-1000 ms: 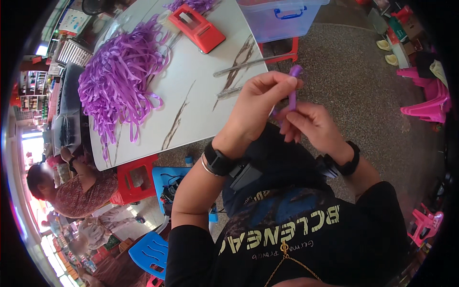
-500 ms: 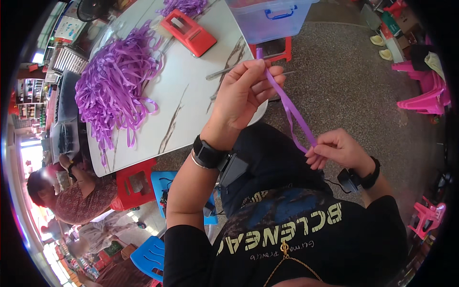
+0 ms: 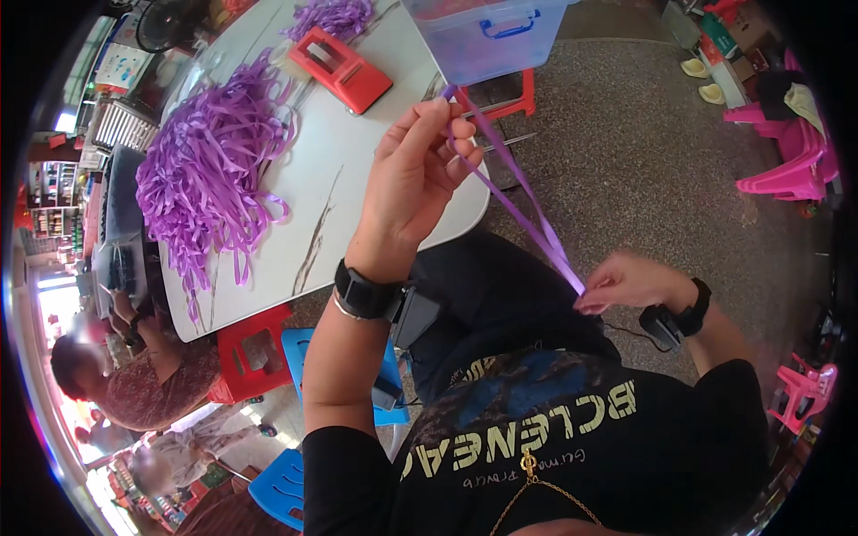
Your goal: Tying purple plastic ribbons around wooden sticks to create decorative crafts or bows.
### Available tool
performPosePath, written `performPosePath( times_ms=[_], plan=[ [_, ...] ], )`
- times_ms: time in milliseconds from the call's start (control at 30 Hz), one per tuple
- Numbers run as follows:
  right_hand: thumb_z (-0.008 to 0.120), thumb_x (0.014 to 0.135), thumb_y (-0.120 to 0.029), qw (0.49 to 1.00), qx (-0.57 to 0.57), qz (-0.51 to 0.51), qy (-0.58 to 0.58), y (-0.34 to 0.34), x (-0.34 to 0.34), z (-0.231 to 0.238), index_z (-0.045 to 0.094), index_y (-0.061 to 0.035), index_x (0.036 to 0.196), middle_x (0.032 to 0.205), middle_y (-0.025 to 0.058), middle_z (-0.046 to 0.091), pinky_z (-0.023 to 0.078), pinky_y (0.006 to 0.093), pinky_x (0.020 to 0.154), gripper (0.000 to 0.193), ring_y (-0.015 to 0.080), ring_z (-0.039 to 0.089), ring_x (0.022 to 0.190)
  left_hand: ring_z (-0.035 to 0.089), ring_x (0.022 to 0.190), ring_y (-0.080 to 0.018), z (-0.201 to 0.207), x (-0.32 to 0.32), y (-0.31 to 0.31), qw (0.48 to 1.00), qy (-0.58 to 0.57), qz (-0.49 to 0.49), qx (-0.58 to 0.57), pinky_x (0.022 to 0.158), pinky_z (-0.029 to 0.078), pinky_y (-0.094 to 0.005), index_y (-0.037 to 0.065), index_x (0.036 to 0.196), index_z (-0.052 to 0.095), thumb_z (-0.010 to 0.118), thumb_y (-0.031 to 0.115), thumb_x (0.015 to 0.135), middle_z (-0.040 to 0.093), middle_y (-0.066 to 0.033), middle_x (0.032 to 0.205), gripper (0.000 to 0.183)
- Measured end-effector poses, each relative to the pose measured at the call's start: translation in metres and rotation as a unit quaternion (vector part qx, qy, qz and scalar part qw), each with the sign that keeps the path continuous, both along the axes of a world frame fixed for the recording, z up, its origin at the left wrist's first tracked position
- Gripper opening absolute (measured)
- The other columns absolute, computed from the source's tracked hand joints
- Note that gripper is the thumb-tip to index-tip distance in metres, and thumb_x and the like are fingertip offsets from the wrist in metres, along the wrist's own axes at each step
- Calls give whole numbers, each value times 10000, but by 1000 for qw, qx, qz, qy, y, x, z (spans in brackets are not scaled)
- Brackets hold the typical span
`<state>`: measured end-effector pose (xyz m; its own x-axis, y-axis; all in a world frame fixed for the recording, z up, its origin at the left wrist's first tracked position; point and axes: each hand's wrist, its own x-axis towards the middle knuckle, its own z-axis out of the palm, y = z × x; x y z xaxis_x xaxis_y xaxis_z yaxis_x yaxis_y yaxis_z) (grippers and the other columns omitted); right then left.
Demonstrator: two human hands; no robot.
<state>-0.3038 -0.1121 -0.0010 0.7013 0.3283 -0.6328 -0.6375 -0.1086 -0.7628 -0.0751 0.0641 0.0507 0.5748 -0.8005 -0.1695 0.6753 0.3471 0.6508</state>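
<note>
A purple ribbon [image 3: 521,204] runs as a long loop between my two hands, its two strands spread apart near the top. My left hand [image 3: 418,165] pinches its upper end between thumb and fingers, over the table's right edge. Lower and to the right, my right hand [image 3: 619,283] is closed on the other end, above the floor beside my leg. A big heap of purple ribbons [image 3: 214,170] lies on the white marbled table [image 3: 335,201], left of my left hand. Beyond that hand sits a red tape dispenser [image 3: 340,70].
A smaller ribbon pile [image 3: 331,18] lies at the table's far side. A clear plastic bin [image 3: 487,40] with a blue handle rests on a red stool [image 3: 517,94]. Blue stools [image 3: 277,487] and a red stool [image 3: 255,353] stand at left. People sit at the far left; pink chairs [image 3: 791,165] stand right.
My left hand has shifted left and slightly up, drawing the ribbon longer. Its strands have spread into an open loop. The right hand stays about where it was.
</note>
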Motion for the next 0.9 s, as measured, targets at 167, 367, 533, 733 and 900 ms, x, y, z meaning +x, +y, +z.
performPosePath(
  times_ms=[167, 367, 533, 733, 900],
  plan=[
    [592, 789, -120, 921, -332, 12, -202, -13, 5, -5, 644, 0, 879, 668, 141, 613, 464, 310, 575, 159, 233, 608, 600, 420, 579, -66, 14, -10, 13, 994, -79, -6, 73, 529, 371, -209, 37, 864, 509, 457, 181, 922, 482, 4, 656, 164],
    [580, 787, -105, 802, -457, -126, -363, -32, 13, -20, 624, 2, 824, 740, 157, 605, 463, 350, 590, 121, 314, 589, 661, 511, 488, -69, 10, 0, 52, 982, -109, -117, 103, 472, 401, -160, 14, 826, 545, 504, 160, 901, 551, -25, 585, 168],
    [584, 790, -110, 774, -486, -160, -373, -33, 26, 0, 617, 8, 849, 789, 149, 607, 467, 351, 600, 136, 309, 592, 686, 494, 489, -41, 20, 0, 75, 923, -225, -179, 257, 451, 366, -146, 21, 779, 560, 550, 147, 869, 557, -10, 583, 156],
    [606, 790, -139, 720, -530, -156, -421, -33, 36, 7, 590, -7, 990, 836, 143, 619, 480, 336, 611, 240, 291, 607, 706, 491, 551, -21, 19, -9, 84, 864, -306, -197, 348, 503, 366, -160, 19, 776, 564, 584, 121, 848, 563, 5, 620, 126],
    [658, 768, -143, 718, -523, -164, -429, -27, 41, 21, 509, -45, 1195, 848, 147, 634, 498, 302, 641, 463, 234, 637, 729, 525, 597, -27, 11, -15, 89, 844, -360, -173, 357, 521, 378, -160, -10, 772, 555, 589, 84, 841, 556, 16, 633, 122]
  ],
)
